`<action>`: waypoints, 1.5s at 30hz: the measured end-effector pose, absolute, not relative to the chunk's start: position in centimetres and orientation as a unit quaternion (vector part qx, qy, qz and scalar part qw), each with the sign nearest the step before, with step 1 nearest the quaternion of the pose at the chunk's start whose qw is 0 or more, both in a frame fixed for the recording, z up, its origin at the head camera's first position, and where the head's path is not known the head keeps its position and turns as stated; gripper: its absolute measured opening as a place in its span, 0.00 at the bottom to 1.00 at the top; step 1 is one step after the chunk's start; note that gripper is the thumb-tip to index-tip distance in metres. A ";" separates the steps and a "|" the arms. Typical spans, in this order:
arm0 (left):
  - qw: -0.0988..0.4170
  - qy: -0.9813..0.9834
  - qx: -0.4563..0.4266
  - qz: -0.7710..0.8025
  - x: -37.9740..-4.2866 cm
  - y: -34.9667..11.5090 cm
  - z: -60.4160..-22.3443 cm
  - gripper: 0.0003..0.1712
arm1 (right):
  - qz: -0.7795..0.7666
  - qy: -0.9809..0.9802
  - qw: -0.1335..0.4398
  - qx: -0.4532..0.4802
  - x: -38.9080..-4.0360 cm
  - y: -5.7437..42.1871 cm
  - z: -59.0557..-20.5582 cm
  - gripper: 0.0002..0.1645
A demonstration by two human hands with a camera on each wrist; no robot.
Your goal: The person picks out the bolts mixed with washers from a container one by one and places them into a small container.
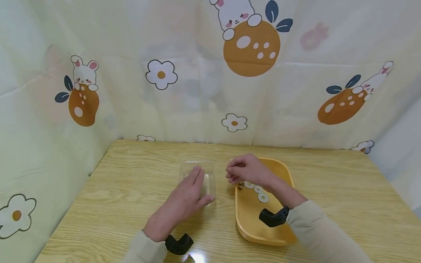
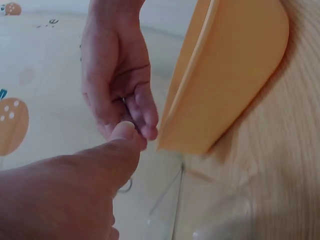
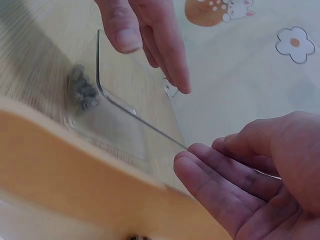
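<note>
A clear plastic box (image 1: 209,179) stands on the table, with several small grey metal pieces (image 3: 82,90) lying in it. Over this box is my left hand (image 1: 187,196), its fingers straight and its thumb held out to the side. My right hand (image 1: 247,170) hovers at the left rim of an orange tray (image 1: 248,225), fingers curled in toward the thumb. A tiny glint shows among those fingers in the left wrist view, but whether they hold something is hidden. Several pale washers (image 1: 263,198) lie in the tray, beside small brownish pieces (image 1: 241,185) partly under the right hand.
A wooden table (image 1: 128,194) bears the box and the tray, side by side with a narrow gap. A printed curtain (image 1: 189,118) hangs behind the table's far edge. Each wrist wears a black camera mount (image 1: 178,244).
</note>
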State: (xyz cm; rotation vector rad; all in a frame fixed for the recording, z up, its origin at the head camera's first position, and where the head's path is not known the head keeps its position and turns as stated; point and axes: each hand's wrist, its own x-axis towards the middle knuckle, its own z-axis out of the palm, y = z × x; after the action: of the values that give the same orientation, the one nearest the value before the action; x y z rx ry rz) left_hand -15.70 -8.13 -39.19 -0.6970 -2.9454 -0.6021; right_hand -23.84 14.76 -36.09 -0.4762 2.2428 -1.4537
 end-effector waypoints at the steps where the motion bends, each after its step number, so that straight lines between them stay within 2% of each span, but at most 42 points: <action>1: 0.019 -0.953 -0.228 -0.199 -15.7 -7.9 -39.2 0.51 | -0.526 0.807 0.210 -0.169 -23.9 15.0 -36.2 0.14; 5: -0.019 -0.948 -0.234 -0.215 -15.7 -6.8 -39.1 0.52 | -0.536 0.806 0.202 -0.149 -24.0 15.9 -36.4 0.14; 12: -0.047 -0.947 -0.242 -0.208 -15.4 -5.1 -39.1 0.53 | -0.534 0.812 0.203 -0.118 -24.2 17.5 -37.4 0.17; 22: -0.045 -0.946 -0.273 -0.167 -15.1 -3.3 -39.7 0.57 | -0.500 0.840 0.193 -0.084 -24.3 18.4 -39.5 0.16; 29: -0.047 -0.939 -0.290 -0.178 -14.9 -2.6 -39.5 0.60 | -0.481 0.850 0.208 -0.065 -24.3 18.1 -40.1 0.14; 37: -0.013 -0.928 -0.336 -0.161 -14.7 -2.1 -39.8 0.62 | -0.432 0.875 0.203 -0.079 -24.3 17.1 -40.1 0.13; 45: -0.014 -0.925 -0.348 -0.151 -14.7 -1.7 -39.7 0.64 | -0.395 0.893 0.193 -0.096 -24.3 16.8 -40.2 0.11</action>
State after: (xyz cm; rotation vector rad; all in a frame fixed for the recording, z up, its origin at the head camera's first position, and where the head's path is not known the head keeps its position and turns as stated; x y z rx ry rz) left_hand -14.70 -1.73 -39.72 -1.1041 -2.9318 -0.4785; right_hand -24.35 16.80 -40.20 -0.2705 2.5053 -1.1083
